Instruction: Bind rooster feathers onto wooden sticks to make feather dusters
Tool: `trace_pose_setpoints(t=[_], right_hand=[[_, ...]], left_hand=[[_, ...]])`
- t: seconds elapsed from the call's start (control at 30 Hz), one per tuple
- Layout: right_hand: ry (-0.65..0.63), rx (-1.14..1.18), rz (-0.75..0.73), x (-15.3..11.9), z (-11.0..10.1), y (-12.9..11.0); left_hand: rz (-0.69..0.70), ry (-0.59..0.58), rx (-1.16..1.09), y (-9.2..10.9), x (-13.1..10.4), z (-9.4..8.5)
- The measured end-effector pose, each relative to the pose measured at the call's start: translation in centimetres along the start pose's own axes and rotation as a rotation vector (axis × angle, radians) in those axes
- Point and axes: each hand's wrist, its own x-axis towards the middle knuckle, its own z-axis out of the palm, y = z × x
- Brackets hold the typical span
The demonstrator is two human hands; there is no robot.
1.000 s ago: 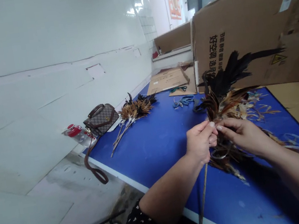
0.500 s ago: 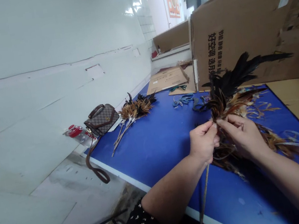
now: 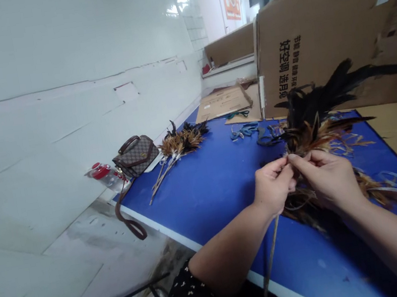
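Observation:
My left hand (image 3: pixel 273 186) is closed round a thin stick (image 3: pixel 272 257) that slants down past the table's front edge. Above it, a bunch of black and brown feathers (image 3: pixel 309 111) fans out up and to the right. My right hand (image 3: pixel 328 173) pinches at the base of these feathers, its fingertips touching those of my left hand. Whatever lies between the fingertips is too small to make out. Under and beyond my right hand, loose brown feathers (image 3: pixel 382 192) lie on the blue table (image 3: pixel 204 187).
Finished-looking feather bunches on sticks (image 3: pixel 182 141) lie at the left, near a patterned handbag (image 3: pixel 135 156) and a red-capped bottle (image 3: pixel 107 175). Blue cords (image 3: pixel 244 131) and flat cardboard (image 3: pixel 223 102) lie at the back. A large cardboard box (image 3: pixel 324 38) stands behind the feathers.
Both hands have shifted slightly right in view. The held feather bunch has turned a little, its long black feathers now reaching further right.

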Motion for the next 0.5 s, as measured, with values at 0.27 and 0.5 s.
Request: trace_pose_setpoints(t=[0.27,0.5], right_hand=[[-0.116,0.127,0.039,1.1,-0.9,0.8],[-0.399,0.242,0.072,1.6,-2.2,0.6]], left_hand=[[-0.070,-0.074,0.052,0.0,-0.3,-0.2],[-0.032,0.011,0.249,-1.0,0.2,-1.6]])
